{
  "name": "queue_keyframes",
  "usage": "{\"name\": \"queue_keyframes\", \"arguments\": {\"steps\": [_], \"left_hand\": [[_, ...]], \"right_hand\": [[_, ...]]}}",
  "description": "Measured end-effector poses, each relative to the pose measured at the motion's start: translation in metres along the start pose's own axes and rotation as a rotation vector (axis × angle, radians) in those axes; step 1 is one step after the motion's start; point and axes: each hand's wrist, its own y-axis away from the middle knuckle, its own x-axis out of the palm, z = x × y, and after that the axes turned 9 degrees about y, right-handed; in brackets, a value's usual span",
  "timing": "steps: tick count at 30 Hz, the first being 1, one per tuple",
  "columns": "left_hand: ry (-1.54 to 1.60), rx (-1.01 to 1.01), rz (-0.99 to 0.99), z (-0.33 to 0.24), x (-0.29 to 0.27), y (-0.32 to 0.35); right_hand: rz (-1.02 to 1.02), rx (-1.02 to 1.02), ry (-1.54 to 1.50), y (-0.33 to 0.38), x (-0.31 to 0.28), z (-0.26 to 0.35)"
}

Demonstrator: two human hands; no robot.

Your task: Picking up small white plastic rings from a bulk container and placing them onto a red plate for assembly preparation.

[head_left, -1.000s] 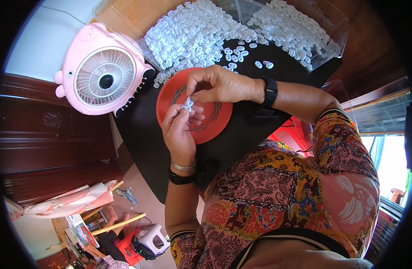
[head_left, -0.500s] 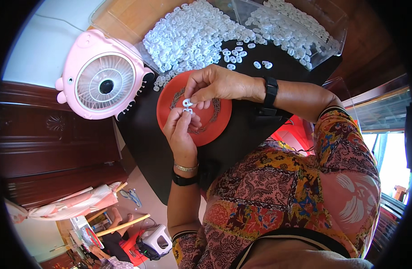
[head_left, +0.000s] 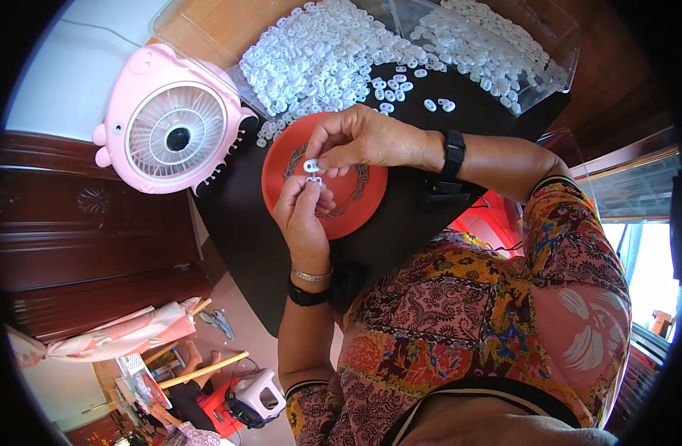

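Note:
Above a round orange-red plate (head_left: 274,189), my two hands meet with fingertips closed on small parts. My right hand (head_left: 367,140) pinches a white oval piece with a hole (head_left: 310,165) between thumb and fingers. Just below it, my left hand (head_left: 304,212) pinches a small pale part (head_left: 314,180), its lower end hidden by the thumb. A thin link seems to join the two, though it is too small to make out. Within the plate lies a ring of many thin grey-brown pieces (head_left: 361,178), partly covered by my hands.
A heap of white oval pieces (head_left: 304,63) lies beyond the plate, with several strays on the dark table (head_left: 237,238). More fill a clear plastic box (head_left: 515,104) at the far right. A pink fan (head_left: 177,139) stands left. Another person's hand (head_left: 160,415) shows at lower left.
Both hands keep their pinch over the plate. The white oval piece sits slightly farther from the part in my left hand. The whole view has shifted a little.

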Motion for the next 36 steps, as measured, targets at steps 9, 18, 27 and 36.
{"name": "queue_keyframes", "arguments": {"steps": [9, 18, 27, 36], "left_hand": [[0.03, -0.022, -0.008, 0.0, 0.001, 0.0], [0.03, -0.034, -0.007, 0.001, 0.002, 0.0], [0.097, -0.066, -0.083, -0.001, 0.011, 0.002], [0.186, -0.056, -0.056, 0.003, 0.007, 0.0]], "right_hand": [[0.002, -0.154, 0.176, 0.003, 0.005, -0.006], [0.053, -0.161, 0.152, 0.002, 0.007, -0.006], [-0.02, -0.217, 0.403, 0.006, 0.013, -0.008], [-0.023, -0.329, 0.572, 0.009, 0.014, -0.002]]}}
